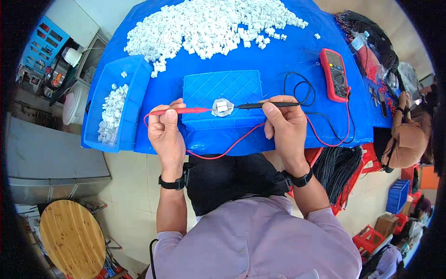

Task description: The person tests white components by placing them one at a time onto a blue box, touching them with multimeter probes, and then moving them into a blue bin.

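At frame centre, the left hand (166, 135) pinches a red probe (186, 110), the right hand (287, 132) a black probe (260, 105), seemingly testing a white block (222, 106), the next move needing steady contact.

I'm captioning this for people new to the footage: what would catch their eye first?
The heap of white pieces at the far side of the table probably draws the eye first. Nearer, the left hand holds a red probe and the right hand a black probe, both pointing at a single white piece over a blue box. A red multimeter lies to their right.
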